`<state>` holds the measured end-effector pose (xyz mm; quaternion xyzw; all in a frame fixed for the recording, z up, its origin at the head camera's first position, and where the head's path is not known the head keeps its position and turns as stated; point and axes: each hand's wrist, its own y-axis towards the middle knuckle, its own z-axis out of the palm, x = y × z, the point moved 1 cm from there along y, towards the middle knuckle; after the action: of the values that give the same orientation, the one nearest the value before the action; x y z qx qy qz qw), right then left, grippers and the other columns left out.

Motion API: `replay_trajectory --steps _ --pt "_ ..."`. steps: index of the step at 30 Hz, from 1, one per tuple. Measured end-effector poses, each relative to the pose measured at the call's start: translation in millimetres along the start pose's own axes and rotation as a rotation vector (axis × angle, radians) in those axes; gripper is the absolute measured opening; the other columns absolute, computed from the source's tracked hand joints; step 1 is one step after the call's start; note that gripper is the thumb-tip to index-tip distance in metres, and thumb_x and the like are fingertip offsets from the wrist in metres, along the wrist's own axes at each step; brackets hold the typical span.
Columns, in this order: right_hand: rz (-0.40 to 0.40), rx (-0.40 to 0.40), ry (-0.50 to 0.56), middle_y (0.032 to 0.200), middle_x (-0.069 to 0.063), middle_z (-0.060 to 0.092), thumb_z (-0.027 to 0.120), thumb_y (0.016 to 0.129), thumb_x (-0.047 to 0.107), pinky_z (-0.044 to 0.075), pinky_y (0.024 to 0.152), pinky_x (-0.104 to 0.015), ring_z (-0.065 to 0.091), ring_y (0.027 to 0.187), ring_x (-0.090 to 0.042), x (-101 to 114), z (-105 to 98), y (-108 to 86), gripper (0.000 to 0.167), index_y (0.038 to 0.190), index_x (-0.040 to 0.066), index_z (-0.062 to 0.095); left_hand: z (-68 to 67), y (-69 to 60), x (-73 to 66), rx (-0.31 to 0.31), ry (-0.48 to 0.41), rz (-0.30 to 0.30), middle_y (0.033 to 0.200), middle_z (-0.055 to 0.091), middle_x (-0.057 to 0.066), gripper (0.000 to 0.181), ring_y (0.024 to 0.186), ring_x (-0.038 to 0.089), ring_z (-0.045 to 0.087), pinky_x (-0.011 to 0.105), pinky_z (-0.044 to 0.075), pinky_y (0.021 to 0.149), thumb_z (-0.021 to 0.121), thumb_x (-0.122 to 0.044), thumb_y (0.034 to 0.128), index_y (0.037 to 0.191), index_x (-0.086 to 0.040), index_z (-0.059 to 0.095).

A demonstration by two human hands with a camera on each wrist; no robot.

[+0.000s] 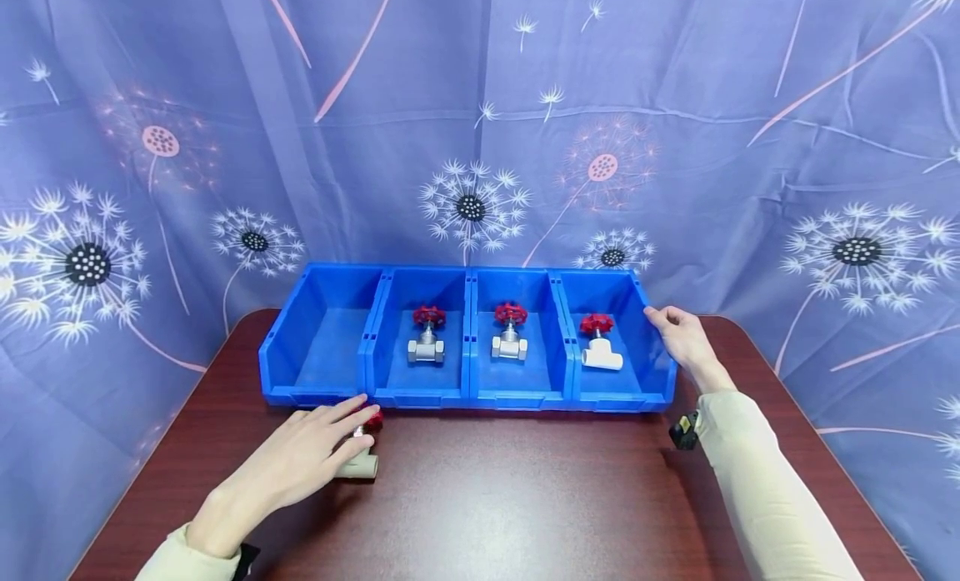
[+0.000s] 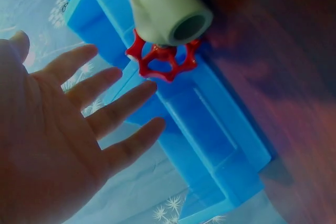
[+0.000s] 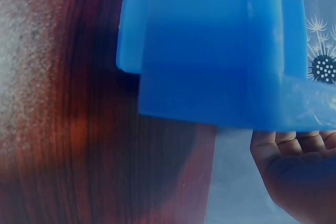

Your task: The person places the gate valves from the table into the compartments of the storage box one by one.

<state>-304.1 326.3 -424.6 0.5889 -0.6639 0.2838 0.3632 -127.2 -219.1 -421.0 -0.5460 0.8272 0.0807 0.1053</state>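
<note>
My left hand is over a pale green plastic valve with a red handwheel, on the table before the leftmost bins. Its fingers are spread and nearly straight; in the left wrist view the valve is beyond the fingertips, apart from the palm. At the far right my right hand holds the side wall of the rightmost blue bin, its fingers curled at the rim. In the right wrist view the curled fingers are against the blue wall, partly hidden behind it.
Four blue bins stand joined in a row. The leftmost bin holds nothing; the middle two hold metal valves with red wheels. A white valve lies in the rightmost. Behind hangs a patterned curtain.
</note>
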Motion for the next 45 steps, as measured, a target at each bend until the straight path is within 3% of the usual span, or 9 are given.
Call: replay_trajectory --steps 4,11,24,35,45 --pt "0.005 -0.001 0.003 0.075 -0.004 0.042 0.049 0.098 0.053 0.032 0.065 -0.035 0.041 0.079 -0.026 0.0 0.7 -0.4 0.056 0.09 -0.002 0.053 6.5 -0.4 -0.7 -0.013 0.029 0.043 0.145 0.05 0.0 0.058 0.13 0.03 0.048 0.055 0.037 0.102 0.037 -0.06 0.0995 0.141 -0.023 0.056" --pt "0.008 -0.002 -0.01 0.075 -0.005 0.043 0.048 0.098 0.054 0.033 0.065 -0.036 0.042 0.078 -0.027 -0.2 0.3 -0.5 0.056 0.091 -0.001 0.054 12.7 -0.5 -2.3 -0.092 0.101 0.124 0.139 0.056 -0.002 0.048 0.126 0.023 0.052 0.049 0.041 0.097 0.052 -0.051 0.0976 0.136 -0.023 0.061" --pt "0.035 0.007 0.013 0.074 -0.004 0.041 0.049 0.098 0.054 0.034 0.065 -0.035 0.043 0.079 -0.026 2.2 1.1 0.0 0.055 0.089 0.001 0.053 29.3 4.5 -0.2 -0.024 0.109 0.097 0.125 0.065 -0.001 0.051 0.116 0.023 0.058 0.05 0.046 0.09 0.05 -0.059 0.0952 0.126 -0.024 0.068" --pt "0.036 0.026 0.047 0.077 -0.005 0.041 0.048 0.099 0.052 0.032 0.068 -0.036 0.042 0.084 -0.027 1.7 0.1 -1.0 0.055 0.088 -0.001 0.05 32.7 7.0 3.7 -0.029 0.189 0.234 0.121 0.065 0.006 0.044 0.103 0.027 0.061 0.045 0.051 0.077 0.075 -0.041 0.0833 0.12 -0.017 0.07" --pt "0.022 0.022 -0.011 0.089 -0.013 0.05 0.047 0.099 0.053 0.034 0.072 -0.037 0.045 0.088 -0.029 0.9 -0.2 1.4 0.055 0.094 -0.002 0.055 32.7 4.3 2.0 -0.061 0.189 0.319 0.115 0.064 0.006 0.038 0.092 0.027 0.062 0.043 0.051 0.067 0.083 -0.024 0.0762 0.112 -0.017 0.071"
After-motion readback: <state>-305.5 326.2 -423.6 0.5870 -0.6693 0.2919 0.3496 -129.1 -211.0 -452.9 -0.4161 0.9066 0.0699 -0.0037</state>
